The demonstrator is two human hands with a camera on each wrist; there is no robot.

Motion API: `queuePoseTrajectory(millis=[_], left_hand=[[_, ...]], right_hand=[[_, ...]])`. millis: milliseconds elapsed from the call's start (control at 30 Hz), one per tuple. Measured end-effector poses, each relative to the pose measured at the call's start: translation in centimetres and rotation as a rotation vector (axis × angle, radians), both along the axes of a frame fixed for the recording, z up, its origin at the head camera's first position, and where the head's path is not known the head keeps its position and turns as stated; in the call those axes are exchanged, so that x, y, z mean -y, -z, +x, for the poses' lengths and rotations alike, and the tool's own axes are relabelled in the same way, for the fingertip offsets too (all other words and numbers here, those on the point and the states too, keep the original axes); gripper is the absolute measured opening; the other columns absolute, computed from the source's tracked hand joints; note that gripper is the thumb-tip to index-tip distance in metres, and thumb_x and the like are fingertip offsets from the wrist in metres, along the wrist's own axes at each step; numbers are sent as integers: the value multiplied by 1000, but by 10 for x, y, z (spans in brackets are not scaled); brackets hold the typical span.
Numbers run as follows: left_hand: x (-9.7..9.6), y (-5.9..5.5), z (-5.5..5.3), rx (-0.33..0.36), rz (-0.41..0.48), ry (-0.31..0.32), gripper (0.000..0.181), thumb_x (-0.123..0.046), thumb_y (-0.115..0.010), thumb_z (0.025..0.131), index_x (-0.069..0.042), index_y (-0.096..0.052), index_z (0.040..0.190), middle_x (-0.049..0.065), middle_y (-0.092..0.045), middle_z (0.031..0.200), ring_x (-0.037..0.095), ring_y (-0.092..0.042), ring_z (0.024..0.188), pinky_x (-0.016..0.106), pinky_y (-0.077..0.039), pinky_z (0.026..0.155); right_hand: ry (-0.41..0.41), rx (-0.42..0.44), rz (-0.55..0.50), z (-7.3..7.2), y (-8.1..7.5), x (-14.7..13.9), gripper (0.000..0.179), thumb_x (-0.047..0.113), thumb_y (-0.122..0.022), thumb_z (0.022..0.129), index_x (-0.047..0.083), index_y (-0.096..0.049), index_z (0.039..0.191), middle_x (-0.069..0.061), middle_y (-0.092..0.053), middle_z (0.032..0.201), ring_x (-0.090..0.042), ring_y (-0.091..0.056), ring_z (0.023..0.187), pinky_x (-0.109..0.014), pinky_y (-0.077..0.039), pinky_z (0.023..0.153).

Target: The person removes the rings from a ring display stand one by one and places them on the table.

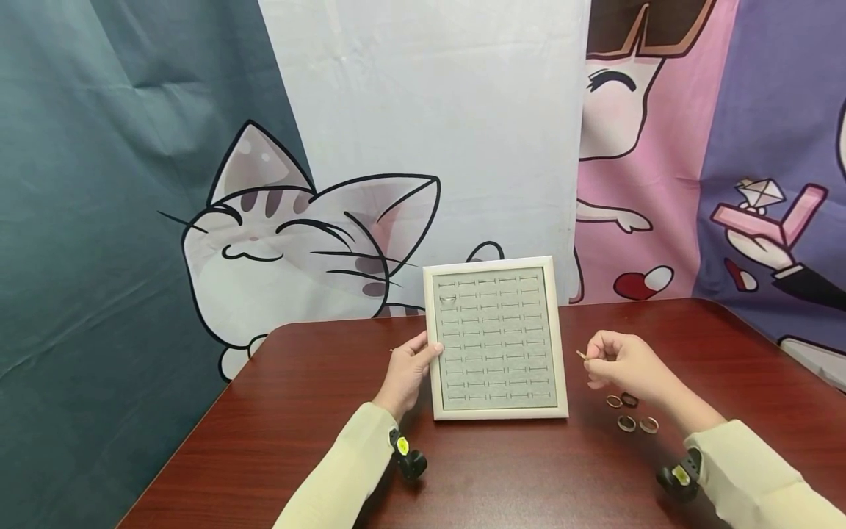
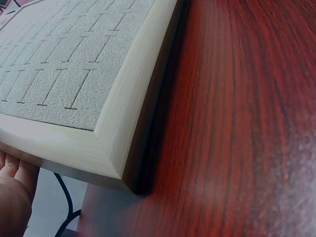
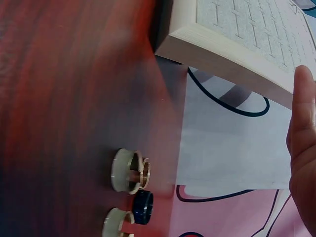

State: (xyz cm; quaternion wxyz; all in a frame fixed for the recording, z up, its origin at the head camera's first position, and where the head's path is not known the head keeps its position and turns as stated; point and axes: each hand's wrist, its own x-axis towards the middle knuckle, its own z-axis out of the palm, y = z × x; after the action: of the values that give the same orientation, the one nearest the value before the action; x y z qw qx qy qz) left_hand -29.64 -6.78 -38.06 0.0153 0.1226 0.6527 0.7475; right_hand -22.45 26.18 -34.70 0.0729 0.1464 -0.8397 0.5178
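Observation:
A ring display board (image 1: 496, 345) with a pale wooden frame and grey slotted fabric leans upright on the table. My left hand (image 1: 406, 371) grips its left edge, thumb over the front of the frame. One silvery ring (image 1: 448, 298) sits in a slot near the upper left. To the right of the board, my right hand (image 1: 624, 364) pinches a small gold-coloured ring (image 1: 581, 355) between thumb and fingertips, apart from the frame. Below that hand lie several loose rings, among them a dark ring (image 3: 143, 207) and a wide pale ring (image 3: 123, 170).
The dark red wooden table (image 1: 522, 477) ends at a cloth backdrop (image 1: 449, 110) printed with cartoon figures. A dark cable (image 2: 66, 197) shows beyond the table edge in the left wrist view.

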Motion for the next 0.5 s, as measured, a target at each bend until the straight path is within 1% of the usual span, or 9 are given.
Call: queuePoseTrajectory(millis=[267,333,467,500], left_hand=[[0,1,-1,4,-3,-1,42,-12,-60,89,-3,-52,130,15,-65,113,11,-65,86,28,-51,81],[0,1,-1,5,1,-2,41,-11,-60,89,-3,-53,129,15,-65,112,11,-65,86,28,-52,80],[0,1,-1,-3,8,-4,42,-11,-60,89,-2,-53,129,15,-65,111,11,-65,84,28,-52,79],[0,1,-2,-4,9,-2,42,-11,-60,89,-2,-53,129,15,-65,111,11,-65,84,28,-52,79]], right_hand=[[-8,30,4,12,6,-4,11,-3,-59,82,-5,-48,79,3,-53,61,-11,-60,54,-35,-55,54],[-15,32,4,15,7,-5,11,-3,-59,82,-4,-48,79,3,-53,61,-11,-59,53,-35,-55,54],[-40,37,10,21,10,-10,12,-2,-59,83,-4,-48,79,2,-53,61,-12,-60,55,-34,-55,56],[-43,52,19,22,11,-11,12,0,-59,83,-3,-48,79,1,-54,61,-12,-59,54,-32,-54,52]])
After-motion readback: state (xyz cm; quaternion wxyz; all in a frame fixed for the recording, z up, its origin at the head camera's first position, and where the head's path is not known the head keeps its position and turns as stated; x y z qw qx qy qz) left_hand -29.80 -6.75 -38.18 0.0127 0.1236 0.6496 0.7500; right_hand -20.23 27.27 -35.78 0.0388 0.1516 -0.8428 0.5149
